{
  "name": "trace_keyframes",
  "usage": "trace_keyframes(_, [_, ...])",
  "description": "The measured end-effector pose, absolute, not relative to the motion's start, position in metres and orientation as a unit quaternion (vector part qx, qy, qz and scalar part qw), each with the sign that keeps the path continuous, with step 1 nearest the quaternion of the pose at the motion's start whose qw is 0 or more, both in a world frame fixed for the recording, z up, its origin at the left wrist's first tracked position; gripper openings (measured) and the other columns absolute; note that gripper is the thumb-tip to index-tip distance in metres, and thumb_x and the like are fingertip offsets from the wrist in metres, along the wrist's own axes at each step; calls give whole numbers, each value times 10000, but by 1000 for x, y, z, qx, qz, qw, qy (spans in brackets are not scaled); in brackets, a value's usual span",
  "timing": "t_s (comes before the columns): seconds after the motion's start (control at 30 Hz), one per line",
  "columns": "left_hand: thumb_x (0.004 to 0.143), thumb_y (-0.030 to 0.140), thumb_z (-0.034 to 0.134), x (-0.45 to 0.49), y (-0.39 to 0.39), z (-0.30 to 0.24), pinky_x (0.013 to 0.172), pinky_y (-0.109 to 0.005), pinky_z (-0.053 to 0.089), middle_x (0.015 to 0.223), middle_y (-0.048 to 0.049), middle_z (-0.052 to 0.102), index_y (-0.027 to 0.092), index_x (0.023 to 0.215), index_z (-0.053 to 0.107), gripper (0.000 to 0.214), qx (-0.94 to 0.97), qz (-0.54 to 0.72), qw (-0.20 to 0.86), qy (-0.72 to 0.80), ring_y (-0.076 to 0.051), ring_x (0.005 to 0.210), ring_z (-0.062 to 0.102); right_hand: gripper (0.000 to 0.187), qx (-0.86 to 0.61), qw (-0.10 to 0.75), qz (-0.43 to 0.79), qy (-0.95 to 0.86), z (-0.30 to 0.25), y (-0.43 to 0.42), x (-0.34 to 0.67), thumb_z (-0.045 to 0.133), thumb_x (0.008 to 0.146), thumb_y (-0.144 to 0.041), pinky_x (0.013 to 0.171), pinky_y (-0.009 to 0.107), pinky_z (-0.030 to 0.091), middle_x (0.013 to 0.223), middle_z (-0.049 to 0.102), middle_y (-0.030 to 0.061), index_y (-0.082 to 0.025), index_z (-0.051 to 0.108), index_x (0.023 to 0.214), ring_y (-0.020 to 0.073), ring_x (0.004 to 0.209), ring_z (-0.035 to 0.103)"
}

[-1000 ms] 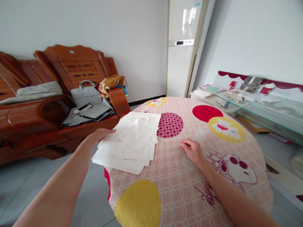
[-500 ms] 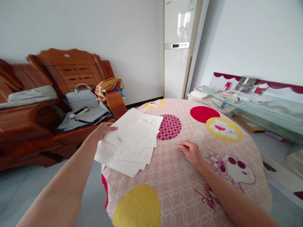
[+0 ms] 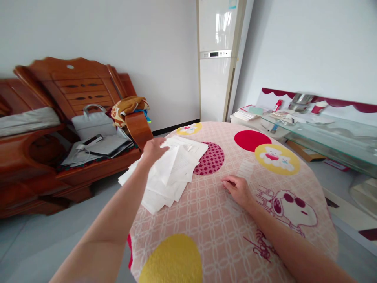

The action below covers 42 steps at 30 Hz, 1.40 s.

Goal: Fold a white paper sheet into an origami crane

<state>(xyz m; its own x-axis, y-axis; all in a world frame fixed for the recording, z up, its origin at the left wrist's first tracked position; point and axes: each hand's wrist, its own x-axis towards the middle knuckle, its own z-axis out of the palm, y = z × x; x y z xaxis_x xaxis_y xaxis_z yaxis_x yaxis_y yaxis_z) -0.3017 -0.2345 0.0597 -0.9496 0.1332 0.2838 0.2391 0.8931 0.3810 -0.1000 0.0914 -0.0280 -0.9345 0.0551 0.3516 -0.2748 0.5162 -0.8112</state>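
Loose white sheets of paper (image 3: 182,169) lie in an uneven, fanned pile on the left part of the round table. One sheet on top is creased and slightly raised. My left hand (image 3: 154,150) is over the far left part of the pile, thumb and fingers apart, with no sheet visibly gripped. On the patterned pink tablecloth (image 3: 206,212), right of the papers, rests my right hand (image 3: 237,189). Its fingers are curled in and I see nothing in them. A faint whitish patch (image 3: 246,169) on the cloth is just beyond it.
A wooden sofa (image 3: 88,84) at the left holds a grey bag (image 3: 91,124), a laptop-like item and a brown patterned cloth (image 3: 129,108). A tall white cabinet-style unit (image 3: 216,86) stands in the corner. Beside the table on the right is a glass shelf (image 3: 318,137) with papers and cups.
My left hand has moved from the pile's left edge up and right, over the sheets, and its fingers have parted. The papers have shifted and one is creased. My right hand stays put.
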Motion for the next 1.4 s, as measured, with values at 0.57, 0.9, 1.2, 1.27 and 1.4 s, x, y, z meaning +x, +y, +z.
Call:
trace_keyframes(0.57, [721, 352, 767, -234, -135, -2, 931, -366, 480, 1042, -96, 651, 197, 915, 664, 269, -102, -224, 114, -963, -278, 1055, 619, 208, 72, 169, 483, -856, -25, 90, -99, 544, 835, -254, 574, 259, 503, 740, 727, 65, -173, 736, 848, 176, 643, 664])
trace_keyframes(0.9, [729, 355, 763, -233, -134, -9, 938, -371, 469, 1050, -119, 659, 168, 934, 682, 289, -101, -235, 130, -958, -279, 1035, 619, 221, 71, 159, 496, -850, -27, 90, -100, 541, 834, -265, 569, 257, 502, 744, 727, 68, -171, 741, 850, 183, 665, 673])
trace_keyframes(1.2, [732, 364, 776, -230, -131, -12, 958, -379, 447, 1015, -103, 660, 186, 910, 649, 282, -110, -234, 157, -953, -277, 1021, 620, 286, 59, 117, 489, -862, -16, 77, -121, 547, 811, -185, 568, 242, 504, 720, 714, 44, -151, 744, 1016, 153, 607, 650])
trace_keyframes(1.27, [729, 365, 775, -230, -133, -14, 953, -382, 452, 1012, -100, 662, 187, 918, 648, 290, -107, -256, 158, -948, -274, 1005, 625, 418, 63, 54, 516, -853, -6, 63, -137, 545, 808, -144, 524, 209, 488, 707, 700, 15, -155, 683, 1202, 119, 546, 620])
trace_keyframes(1.4, [771, 315, 718, -231, -136, -17, 927, -381, 468, 1007, -101, 665, 181, 926, 651, 216, -96, -289, 159, -939, -267, 986, 636, 618, 10, -71, 602, -796, 10, 34, -168, 484, 816, -75, 383, 149, 398, 620, 663, -30, -183, 503, 1425, 88, 431, 568])
